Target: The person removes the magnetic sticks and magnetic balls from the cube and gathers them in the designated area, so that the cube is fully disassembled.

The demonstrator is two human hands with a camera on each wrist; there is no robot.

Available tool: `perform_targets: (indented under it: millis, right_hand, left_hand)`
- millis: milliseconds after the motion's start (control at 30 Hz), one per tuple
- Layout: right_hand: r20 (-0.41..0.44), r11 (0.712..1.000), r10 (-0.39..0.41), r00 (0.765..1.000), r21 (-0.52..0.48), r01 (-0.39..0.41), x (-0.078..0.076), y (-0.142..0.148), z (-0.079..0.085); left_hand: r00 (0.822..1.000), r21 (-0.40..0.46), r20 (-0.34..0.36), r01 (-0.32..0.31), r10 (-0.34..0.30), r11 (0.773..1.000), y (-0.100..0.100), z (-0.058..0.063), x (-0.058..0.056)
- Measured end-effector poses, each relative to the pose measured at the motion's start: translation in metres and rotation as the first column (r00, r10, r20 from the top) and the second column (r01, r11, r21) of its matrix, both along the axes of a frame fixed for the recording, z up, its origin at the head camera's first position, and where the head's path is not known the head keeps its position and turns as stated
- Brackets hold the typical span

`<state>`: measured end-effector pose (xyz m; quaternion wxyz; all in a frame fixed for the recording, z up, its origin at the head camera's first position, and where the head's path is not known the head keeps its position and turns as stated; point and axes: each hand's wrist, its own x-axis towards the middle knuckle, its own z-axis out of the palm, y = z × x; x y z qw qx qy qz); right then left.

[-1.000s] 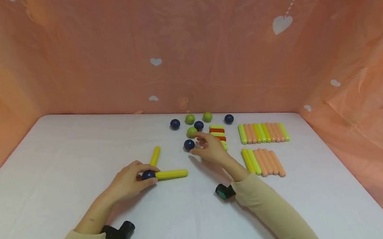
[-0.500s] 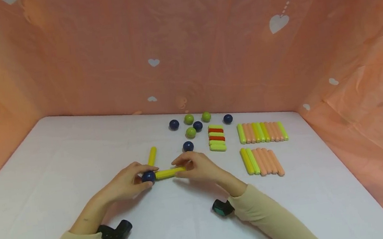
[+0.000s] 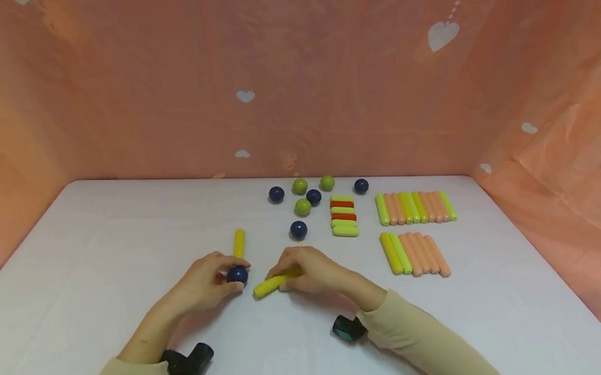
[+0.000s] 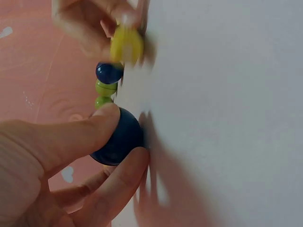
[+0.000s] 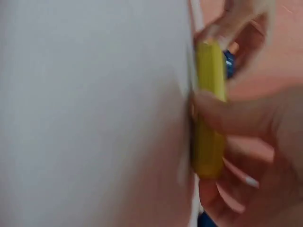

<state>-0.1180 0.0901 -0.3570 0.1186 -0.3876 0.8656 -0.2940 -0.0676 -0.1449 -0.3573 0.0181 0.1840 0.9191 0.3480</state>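
Note:
My left hand (image 3: 204,285) grips a dark blue ball (image 3: 237,275) between thumb and fingers, low over the white table. Behind that ball a yellow stick (image 3: 239,243) points away, its near end overlapped by the fingertips. To the right, my right hand (image 3: 315,271) pinches a second yellow stick (image 3: 268,287), tilted, its free end pointing toward the ball with a gap between. In the left wrist view this stick (image 4: 127,45) shows end-on and blurred, apart from the ball (image 4: 122,142). The right wrist view has thumb and fingers around the stick's (image 5: 209,127) middle.
Beyond the hands lie several loose balls, among them a blue ball (image 3: 298,230) and a green ball (image 3: 303,206). Short red and light-green sticks (image 3: 343,216) form a stack-like row. Two rows of longer sticks (image 3: 415,207) lie at right. A pink curtain (image 3: 154,93) borders the table (image 3: 116,247).
My right hand came back from near the loose balls, took hold of the right-hand yellow stick and drew it away from the blue ball, tilting it. My left hand stays on the ball.

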Motion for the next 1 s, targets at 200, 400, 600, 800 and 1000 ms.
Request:
perform_targets:
  millis: [200, 400, 600, 800, 1000]
  right_hand:
    - [0.061, 0.993, -0.094, 0.994, -0.07, 0.098, 0.003, 0.026, 0.0]
    - [0.08, 0.981, -0.163, 0.983, -0.096, 0.171, 0.001, 0.06, 0.006]
    - [0.12, 0.961, -0.233, 0.965, -0.126, 0.248, -0.004, 0.096, 0.012]
    - [0.156, 0.932, -0.315, 0.936, -0.137, 0.336, -0.004, 0.131, 0.015]
    - [0.123, 0.896, -0.41, 0.904, -0.131, 0.424, -0.005, 0.16, 0.017]
  left_hand:
    - [1.0, -0.007, 0.02, -0.018, 0.018, 1.0, 0.003, 0.001, -0.001]
    - [0.998, 0.009, 0.046, -0.036, 0.036, 0.999, 0.002, -0.002, -0.003]
    - [0.998, 0.03, 0.053, -0.042, 0.04, 0.999, 0.004, 0.0, -0.004]
    - [0.995, 0.046, 0.085, -0.057, 0.053, 0.997, 0.001, 0.006, -0.005]
    - [0.993, -0.013, 0.004, -0.12, 0.121, 0.993, -0.007, 0.007, -0.013]
